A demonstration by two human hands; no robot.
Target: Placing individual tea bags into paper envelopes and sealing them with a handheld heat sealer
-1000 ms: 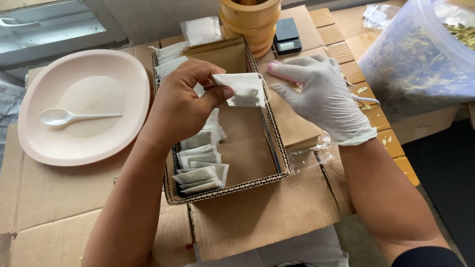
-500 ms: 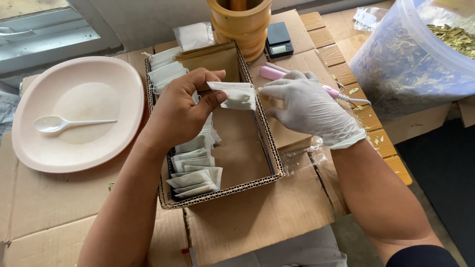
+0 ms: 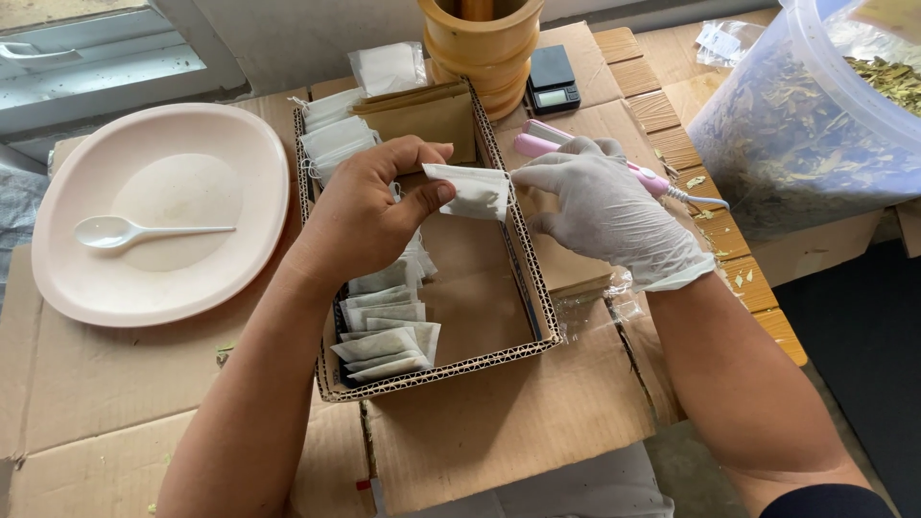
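My bare left hand [image 3: 369, 206] pinches one end of a small white sachet [image 3: 470, 190] above a shallow cardboard box [image 3: 532, 317]. My right hand [image 3: 604, 211], in a white glove, grips the sachet's other end with thumb and forefinger. Under the gloved hand lies a pink handheld sealer [image 3: 537, 144] with a thin cord. Inside the box, several filled white sachets [image 3: 384, 331] lie stacked along the left side, and more [image 3: 331, 134] sit at the far left corner.
A pale pink plate [image 3: 211, 278] with a white plastic spoon [image 3: 125, 230] lies to the left. A wooden mortar [image 3: 480, 43], a small black scale [image 3: 554, 82] and a clear tub of dried leaves [image 3: 806, 125] stand at the back and right. Flattened cardboard covers the table.
Both hands hold the sachet as before, shifted slightly over the box. The view has tilted a little, so the plate and box sit lower in frame.
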